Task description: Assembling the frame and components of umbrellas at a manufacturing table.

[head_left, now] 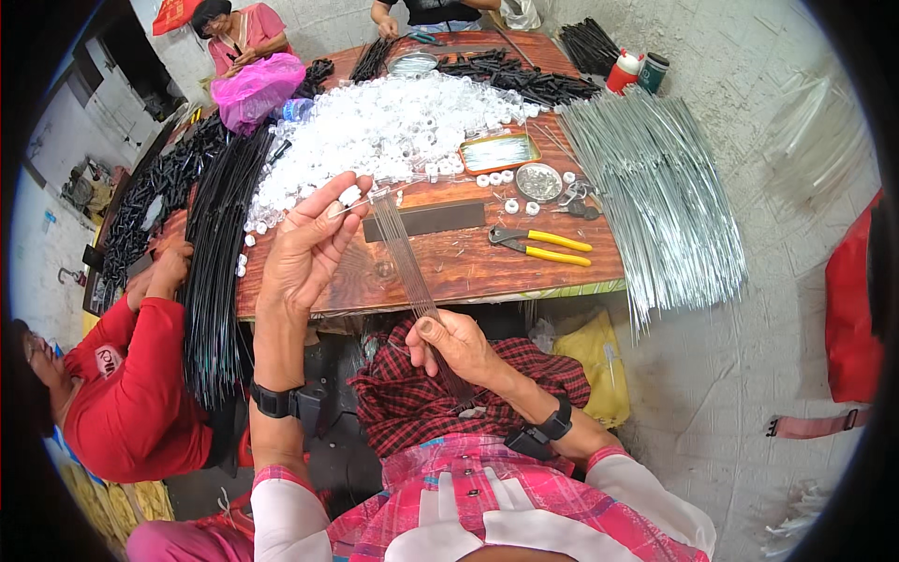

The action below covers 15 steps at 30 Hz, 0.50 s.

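My left hand (304, 245) is raised over the table's near edge, with thumb and fingers pinching a small white plastic piece (350, 195) and what looks like a thin pin. Lower and to the right, my right hand (454, 345) is wrapped round a bundle of thin metal rods (408, 258). The rods slant up and away, and small clear-white bits sit at their upper ends, close to the white piece. Behind both hands, a large heap of small white plastic pieces (375, 117) covers the table's middle. A flat dark bar (440, 219) lies just beyond the rods.
Yellow-handled cutting pliers (552, 245) lie right of the bar, near a round tin (538, 182) and an orange-rimmed tray (500, 153) of thin pins. Silvery rods (660, 187) overhang the right edge; black rods (220, 244) overhang the left. A person in red (140, 393) works at left; others sit across.
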### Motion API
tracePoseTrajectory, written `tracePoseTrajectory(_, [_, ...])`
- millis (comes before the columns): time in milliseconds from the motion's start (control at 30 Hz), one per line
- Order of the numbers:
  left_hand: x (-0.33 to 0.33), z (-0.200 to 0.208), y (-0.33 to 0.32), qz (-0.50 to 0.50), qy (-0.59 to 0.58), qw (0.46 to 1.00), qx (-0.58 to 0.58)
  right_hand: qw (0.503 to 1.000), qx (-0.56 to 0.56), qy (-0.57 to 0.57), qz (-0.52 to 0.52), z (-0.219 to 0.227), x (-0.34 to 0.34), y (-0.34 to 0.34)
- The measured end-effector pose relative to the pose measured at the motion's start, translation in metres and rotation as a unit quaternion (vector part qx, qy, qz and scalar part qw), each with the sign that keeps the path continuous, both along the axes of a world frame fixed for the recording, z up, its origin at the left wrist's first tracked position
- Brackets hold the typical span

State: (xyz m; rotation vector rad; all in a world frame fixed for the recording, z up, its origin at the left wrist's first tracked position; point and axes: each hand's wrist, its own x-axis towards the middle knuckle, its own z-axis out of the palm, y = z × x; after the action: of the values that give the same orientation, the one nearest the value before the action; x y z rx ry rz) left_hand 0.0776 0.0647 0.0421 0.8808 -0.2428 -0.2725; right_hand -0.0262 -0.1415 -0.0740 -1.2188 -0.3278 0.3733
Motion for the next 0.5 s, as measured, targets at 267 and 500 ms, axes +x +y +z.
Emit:
tracePoseTrajectory(267, [0.009, -0.019, 0.007, 0.011, 0.003, 1.0, 0.008, 1.0, -0.001, 0.007, 0.012, 0.003, -0.001, -0.001])
tracePoseTrajectory(500, [0.009, -0.013, -0.002, 0.022, 0.004, 1.0, 0.02, 1.0, 0.003, 0.011, 0.004, 0.0, 0.003, -0.002])
